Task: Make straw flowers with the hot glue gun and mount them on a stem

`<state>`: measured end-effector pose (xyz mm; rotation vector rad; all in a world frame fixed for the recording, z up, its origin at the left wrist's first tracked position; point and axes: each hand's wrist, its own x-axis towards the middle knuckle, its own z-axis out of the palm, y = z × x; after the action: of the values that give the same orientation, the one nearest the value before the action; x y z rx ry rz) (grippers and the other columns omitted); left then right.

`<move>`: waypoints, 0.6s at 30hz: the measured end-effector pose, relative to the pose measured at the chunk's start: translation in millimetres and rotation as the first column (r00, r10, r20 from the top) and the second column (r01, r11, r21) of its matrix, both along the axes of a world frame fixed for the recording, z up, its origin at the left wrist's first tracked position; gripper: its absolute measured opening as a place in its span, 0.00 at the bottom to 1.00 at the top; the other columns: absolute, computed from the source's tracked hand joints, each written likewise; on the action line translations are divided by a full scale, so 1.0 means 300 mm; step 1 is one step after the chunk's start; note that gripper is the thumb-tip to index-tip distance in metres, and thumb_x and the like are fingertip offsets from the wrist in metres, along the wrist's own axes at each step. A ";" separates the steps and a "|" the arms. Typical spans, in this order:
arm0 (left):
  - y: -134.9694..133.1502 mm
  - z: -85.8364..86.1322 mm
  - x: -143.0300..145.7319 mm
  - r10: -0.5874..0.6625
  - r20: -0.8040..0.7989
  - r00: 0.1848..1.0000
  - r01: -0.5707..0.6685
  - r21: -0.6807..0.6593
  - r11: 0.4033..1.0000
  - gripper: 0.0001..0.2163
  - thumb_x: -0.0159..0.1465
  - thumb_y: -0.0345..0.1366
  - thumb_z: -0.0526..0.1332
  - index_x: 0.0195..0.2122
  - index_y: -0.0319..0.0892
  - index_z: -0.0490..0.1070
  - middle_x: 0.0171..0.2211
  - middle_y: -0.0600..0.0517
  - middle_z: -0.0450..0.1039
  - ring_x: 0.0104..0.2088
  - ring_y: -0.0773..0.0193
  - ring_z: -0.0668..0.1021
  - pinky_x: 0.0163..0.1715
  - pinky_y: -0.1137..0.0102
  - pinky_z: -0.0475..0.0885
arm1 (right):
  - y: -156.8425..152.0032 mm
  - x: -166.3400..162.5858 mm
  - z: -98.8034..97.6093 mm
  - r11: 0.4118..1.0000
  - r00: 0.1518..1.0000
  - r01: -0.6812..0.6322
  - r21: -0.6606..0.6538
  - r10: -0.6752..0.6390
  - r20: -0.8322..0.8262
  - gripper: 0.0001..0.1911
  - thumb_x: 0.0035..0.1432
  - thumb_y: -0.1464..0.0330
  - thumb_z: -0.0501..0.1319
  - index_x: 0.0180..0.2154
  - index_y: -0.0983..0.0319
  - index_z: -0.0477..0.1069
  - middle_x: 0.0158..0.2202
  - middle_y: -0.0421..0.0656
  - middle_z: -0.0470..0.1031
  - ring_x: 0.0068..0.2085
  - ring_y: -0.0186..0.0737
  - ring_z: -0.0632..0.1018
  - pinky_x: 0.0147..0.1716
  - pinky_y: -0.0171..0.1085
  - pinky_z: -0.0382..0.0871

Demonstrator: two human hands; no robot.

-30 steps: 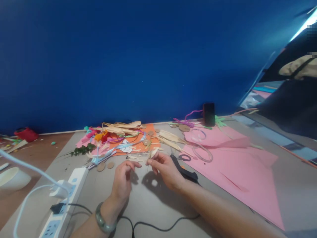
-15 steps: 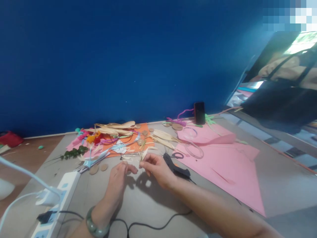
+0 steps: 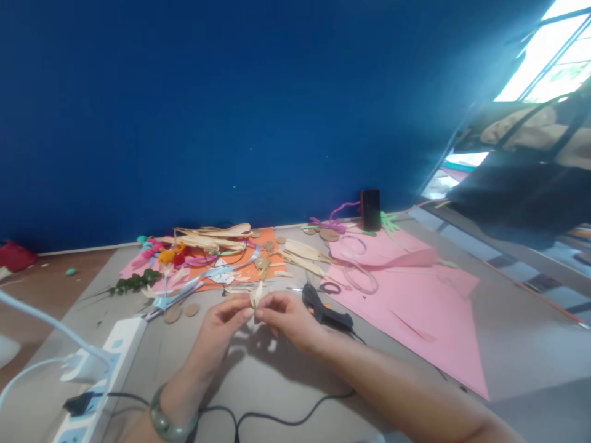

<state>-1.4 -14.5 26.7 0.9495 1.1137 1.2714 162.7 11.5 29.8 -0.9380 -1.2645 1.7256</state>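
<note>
Pink paper [image 3: 429,314] spread right. Dried husk-like strips [image 3: 305,254] loose farther back, unworked. Left hand [image 3: 226,321], right hand [image 3: 290,318] close together; black glue gun [image 3: 327,312] lying unheld beside right. Pale petal-like piece [image 3: 257,293] pinched upright between both; shaping looks begun, fastening too blurred to judge.

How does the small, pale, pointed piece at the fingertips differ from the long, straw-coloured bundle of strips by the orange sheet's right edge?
The small, pale, pointed piece is held upright by the left hand and right hand; the long, straw-coloured bundle lies untouched. The piece is short, the bundle far longer. Both are pale and narrow.
</note>
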 end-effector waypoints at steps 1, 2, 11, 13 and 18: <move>0.001 0.001 0.001 0.012 -0.009 1.000 -0.012 0.014 1.000 0.08 0.47 0.38 0.71 0.27 0.41 0.80 0.39 0.45 0.75 0.36 0.58 0.78 0.30 0.70 0.74 | 0.000 0.000 -0.001 1.000 1.000 -0.002 -0.005 0.002 0.002 0.15 0.44 0.60 0.70 0.27 0.64 0.73 0.22 0.38 0.75 0.16 0.25 0.65 0.15 0.28 0.56; 0.001 0.001 0.001 0.025 -0.015 1.000 -0.024 0.026 0.999 0.08 0.47 0.37 0.71 0.27 0.41 0.80 0.38 0.46 0.76 0.35 0.58 0.78 0.29 0.70 0.74 | 0.000 -0.001 -0.003 1.000 1.000 -0.005 -0.007 0.005 0.002 0.15 0.44 0.60 0.70 0.27 0.65 0.73 0.22 0.38 0.75 0.16 0.25 0.65 0.15 0.28 0.57; 0.001 0.001 0.003 -0.022 0.029 0.999 0.020 0.052 0.998 0.06 0.49 0.36 0.70 0.24 0.40 0.77 0.28 0.51 0.72 0.28 0.65 0.74 0.27 0.72 0.70 | -0.003 -0.002 -0.005 1.000 1.000 -0.011 0.006 0.011 0.015 0.13 0.45 0.61 0.69 0.27 0.64 0.73 0.23 0.38 0.75 0.16 0.25 0.65 0.15 0.28 0.57; 0.001 -0.004 0.003 -0.039 0.063 0.997 0.036 0.055 0.998 0.06 0.50 0.36 0.70 0.23 0.40 0.76 0.27 0.53 0.71 0.27 0.67 0.72 0.27 0.73 0.69 | -0.005 -0.004 -0.002 1.000 1.000 -0.012 0.004 0.012 0.016 0.13 0.45 0.61 0.69 0.26 0.64 0.73 0.23 0.38 0.75 0.16 0.25 0.64 0.15 0.28 0.56; -0.002 -0.012 0.014 -0.007 0.190 0.982 0.015 -0.039 0.999 0.07 0.48 0.34 0.72 0.27 0.41 0.76 0.25 0.54 0.73 0.28 0.66 0.74 0.31 0.73 0.69 | -0.006 -0.005 0.001 1.000 1.000 0.001 0.007 -0.001 0.006 0.13 0.45 0.61 0.70 0.28 0.64 0.74 0.23 0.38 0.75 0.15 0.24 0.64 0.15 0.28 0.56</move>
<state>2.7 -15.1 23.2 0.7856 0.9801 1.2966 161.3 9.8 29.9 -0.9399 -1.2732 1.7177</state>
